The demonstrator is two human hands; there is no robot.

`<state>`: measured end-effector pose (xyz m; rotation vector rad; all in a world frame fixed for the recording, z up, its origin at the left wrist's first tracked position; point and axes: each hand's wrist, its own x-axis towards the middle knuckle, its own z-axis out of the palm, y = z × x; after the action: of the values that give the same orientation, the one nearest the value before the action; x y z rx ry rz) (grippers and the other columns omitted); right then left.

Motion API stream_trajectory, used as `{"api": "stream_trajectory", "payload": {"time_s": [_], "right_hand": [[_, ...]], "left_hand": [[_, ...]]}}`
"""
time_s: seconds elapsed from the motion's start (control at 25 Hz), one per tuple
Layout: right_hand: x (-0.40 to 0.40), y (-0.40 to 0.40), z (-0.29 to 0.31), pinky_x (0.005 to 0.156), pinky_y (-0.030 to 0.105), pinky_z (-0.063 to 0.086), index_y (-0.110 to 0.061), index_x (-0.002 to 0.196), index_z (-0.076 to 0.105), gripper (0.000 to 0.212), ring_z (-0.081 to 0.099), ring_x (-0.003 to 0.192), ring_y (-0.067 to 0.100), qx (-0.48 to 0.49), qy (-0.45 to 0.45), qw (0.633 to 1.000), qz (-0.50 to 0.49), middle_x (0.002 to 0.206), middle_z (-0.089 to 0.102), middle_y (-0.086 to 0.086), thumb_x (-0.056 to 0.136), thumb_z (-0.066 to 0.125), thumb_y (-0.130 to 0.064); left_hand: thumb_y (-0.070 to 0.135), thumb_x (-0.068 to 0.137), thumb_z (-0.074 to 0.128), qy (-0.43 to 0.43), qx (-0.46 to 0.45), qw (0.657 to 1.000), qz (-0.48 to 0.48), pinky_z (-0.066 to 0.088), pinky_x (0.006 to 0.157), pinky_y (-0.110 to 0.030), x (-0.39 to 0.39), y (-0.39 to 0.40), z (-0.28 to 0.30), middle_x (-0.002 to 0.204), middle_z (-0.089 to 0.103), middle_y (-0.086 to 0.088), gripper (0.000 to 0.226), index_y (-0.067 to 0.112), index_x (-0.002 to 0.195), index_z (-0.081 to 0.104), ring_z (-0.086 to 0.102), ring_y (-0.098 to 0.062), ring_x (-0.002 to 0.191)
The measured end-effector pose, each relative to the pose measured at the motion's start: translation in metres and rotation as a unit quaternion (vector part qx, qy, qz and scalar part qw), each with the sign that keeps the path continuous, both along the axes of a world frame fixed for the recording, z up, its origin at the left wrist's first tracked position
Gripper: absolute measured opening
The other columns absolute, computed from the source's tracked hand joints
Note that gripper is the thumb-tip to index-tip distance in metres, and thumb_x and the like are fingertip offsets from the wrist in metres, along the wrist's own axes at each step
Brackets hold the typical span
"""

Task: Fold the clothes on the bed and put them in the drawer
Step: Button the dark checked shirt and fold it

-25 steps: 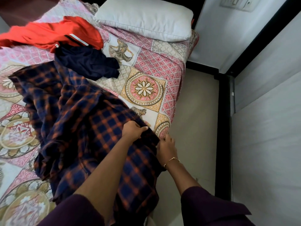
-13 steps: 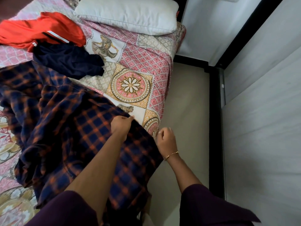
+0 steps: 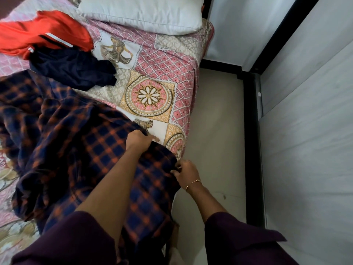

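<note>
Navy-and-orange checked flannel shirt [image 3: 80, 150] is lying rumpled across the near left of the patterned pink bedspread [image 3: 164, 60], not yet folded. The left hand [image 3: 138, 139] is clenching its far right edge, and the right hand [image 3: 186, 172] is pinching the same edge where it is hanging over the bedside. A crumpled navy garment [image 3: 72, 71] and an orange jacket [image 3: 42, 33] are waiting unfolded farther back, near the white pillow [image 3: 141, 12]. No drawer is showing, so nearly everything seems left to do.

- Left hand [image 3: 138, 140]: bare, forearm uncovered below a loose dark plum sleeve.
- Right hand [image 3: 186, 174]: bare, thin gold bracelet [image 3: 193, 183] at the wrist, matching dark plum sleeve, wide-cuffed.
</note>
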<state>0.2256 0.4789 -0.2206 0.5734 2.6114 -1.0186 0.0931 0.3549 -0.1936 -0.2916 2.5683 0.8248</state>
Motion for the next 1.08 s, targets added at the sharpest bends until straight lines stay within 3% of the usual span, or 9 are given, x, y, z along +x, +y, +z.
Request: {"api": "stream_trajectory", "payload": {"time_s": [0.12,0.2,0.32,0.4,0.56,0.68,0.84,0.96,1.08], "right_hand": [[-0.001,0.004,0.001,0.073,0.023,0.032,0.007,0.088,0.064,0.014,0.052,0.089,0.029,-0.020,0.028,0.999,-0.024,0.097,0.053,0.017,0.085,0.058,-0.006],[0.001,0.004,0.006,0.070,0.023,0.030,0.009,0.087,0.060,0.013,0.046,0.083,0.024,-0.045,0.064,0.996,-0.046,0.091,0.045,0.014,0.085,0.056,-0.003],[0.003,-0.004,0.011,0.089,0.031,0.039,0.004,0.107,0.057,0.030,0.049,0.102,0.026,-0.015,0.077,0.996,0.029,0.109,0.049,0.016,0.085,0.064,-0.015],[-0.001,-0.006,0.012,0.091,0.033,0.039,0.003,0.106,0.060,0.028,0.050,0.107,0.029,0.025,0.077,0.996,0.047,0.113,0.051,0.017,0.085,0.064,-0.014],[-0.009,-0.009,0.016,0.092,0.034,0.039,0.008,0.109,0.059,0.030,0.050,0.111,0.036,0.067,0.074,0.994,0.038,0.121,0.051,0.024,0.083,0.065,-0.006],[-0.006,-0.013,0.012,0.066,0.038,0.047,0.012,0.085,0.062,0.012,0.060,0.082,0.044,0.096,0.127,0.986,0.052,0.096,0.057,0.030,0.074,0.059,0.011],[-0.002,-0.008,0.011,0.065,0.036,0.032,0.005,0.072,0.053,0.008,0.049,0.077,0.036,0.051,0.130,0.990,0.017,0.089,0.054,0.025,0.079,0.051,0.008],[-0.004,0.000,0.017,0.059,0.027,0.019,-0.015,0.057,0.028,0.039,0.037,0.069,0.022,-0.040,0.147,0.978,-0.145,0.061,0.036,0.001,0.085,0.047,0.004],[-0.002,-0.009,0.029,0.062,0.027,0.029,-0.016,0.060,0.036,0.036,0.037,0.063,0.016,-0.152,0.136,0.954,-0.217,0.059,0.038,-0.002,0.090,0.047,-0.001]], "left_hand": [[0.019,0.093,0.043,-0.016,0.111,0.987,0.112,0.047,0.066,-0.030,0.008,0.004,0.001,0.082,0.061,-0.016,0.024,0.002,0.086,0.058,0.057,-0.023,0.059],[0.017,0.096,0.043,-0.032,0.235,0.953,0.188,0.045,0.057,-0.029,0.019,0.001,0.000,0.085,0.059,-0.014,0.018,0.004,0.095,0.056,0.052,-0.017,0.056],[0.019,0.098,0.046,-0.082,0.390,0.885,0.241,0.049,0.056,-0.025,0.033,-0.014,0.010,0.083,0.055,-0.008,0.015,0.007,0.097,0.054,0.056,-0.018,0.063],[0.022,0.098,0.049,-0.091,0.427,0.873,0.218,0.054,0.055,-0.025,0.035,-0.018,0.018,0.084,0.056,-0.008,0.014,0.008,0.094,0.053,0.062,-0.022,0.066],[0.021,0.097,0.052,-0.062,0.457,0.867,0.190,0.053,0.050,-0.020,0.038,-0.021,0.035,0.079,0.055,-0.010,0.019,0.009,0.083,0.049,0.067,-0.021,0.062],[0.014,0.098,0.048,-0.052,0.462,0.868,0.175,0.054,0.053,-0.021,0.042,-0.019,0.040,0.073,0.057,-0.008,0.022,0.008,0.077,0.047,0.067,-0.019,0.064],[0.020,0.094,0.056,-0.046,0.307,0.943,0.124,0.053,0.058,-0.023,0.048,-0.018,0.031,0.080,0.060,-0.009,0.023,0.010,0.074,0.052,0.062,-0.017,0.069],[0.022,0.096,0.053,-0.087,0.313,0.940,0.099,0.052,0.073,-0.026,0.055,-0.017,0.024,0.102,0.058,-0.010,0.019,0.004,0.097,0.058,0.058,-0.020,0.089],[0.030,0.096,0.052,-0.153,0.376,0.902,0.148,0.051,0.077,-0.031,0.061,-0.010,0.020,0.113,0.052,-0.007,0.040,0.000,0.123,0.050,0.053,-0.020,0.100]]}}
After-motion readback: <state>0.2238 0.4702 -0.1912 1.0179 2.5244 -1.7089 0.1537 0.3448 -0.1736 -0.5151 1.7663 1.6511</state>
